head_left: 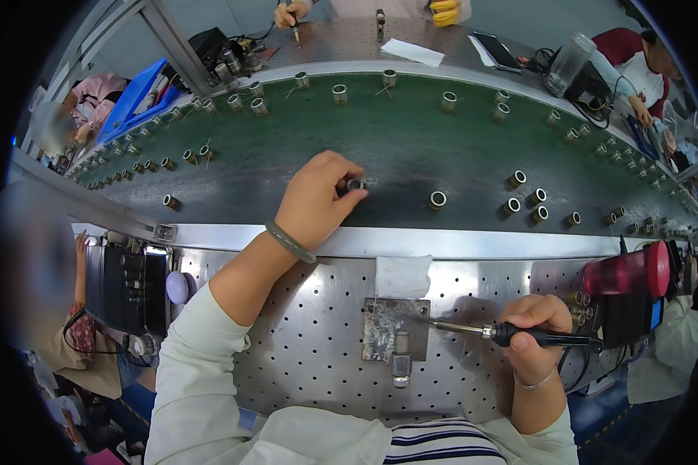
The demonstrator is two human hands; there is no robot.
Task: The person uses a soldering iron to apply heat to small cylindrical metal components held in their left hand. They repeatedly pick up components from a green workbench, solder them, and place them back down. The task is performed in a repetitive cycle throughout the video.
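Striped knit shirt (446, 443) and smooth pale jacket (209, 380) occupy 6 o'clock, nearest the camera. Perforated steel bench (302, 349), with a scuffed sheen, extends beyond them. At 4 o'clock, the right hand (537, 329), with a thin bracelet at its wrist, is closed around the black handle of a soldering iron (504, 334); its tapered metal tip points toward 9 o'clock at the plate's edge, contact not determinable. At 5 o'clock lies the square, stained metal plate (378, 329), a rounded metal cylinder (401, 366) overlapping its lower edge. Creased white paper (403, 277) adjoins the plate's upper edge. Translucent red container (624, 277) noted just past 3 o'clock. Across the bright metal rail (209, 235), toward 11 o'clock from centre, the left hand (318, 194), with a polished grey-green bangle (290, 242), is curled, thumb and forefinger pinching a small dark cylinder (354, 185) over the worn green belt (349, 128). Ring-topped metal cylinders (517, 179) stand along that belt. Farthest, between 11 and 12 o'clock, a co-worker's hand (289, 13) grips a slim tool (296, 33).
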